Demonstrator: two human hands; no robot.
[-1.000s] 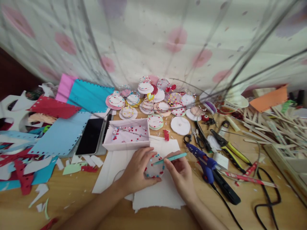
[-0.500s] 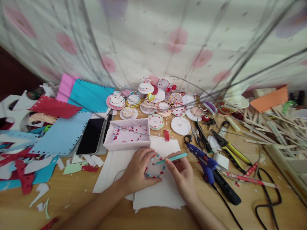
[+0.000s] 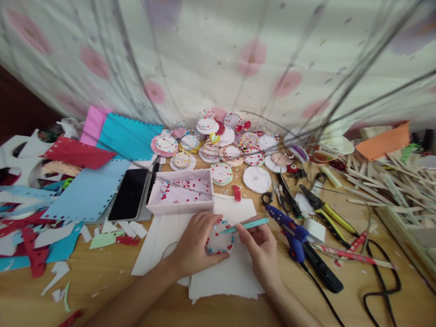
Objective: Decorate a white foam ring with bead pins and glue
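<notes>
Head view: left hand [image 3: 197,243] covers one edge of the beaded disc [image 3: 218,243], its fingers gripping the rim above white paper [image 3: 221,281], while right-hand fingers [image 3: 242,231] pinch teal tweezers [image 3: 250,224], tip contact indistinct, the pink box [image 3: 180,206] just beyond.

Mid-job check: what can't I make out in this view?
All in the head view:
- Tip of the slim teal tool in the right hand: too small to tell whether it touches the beaded disc.
- Disc's left edge: hidden by the left hand's fingers.
- Lettering on the bowl: blurred, too small.
- Glue gun cord's far end: cut off by the bottom edge.
</notes>
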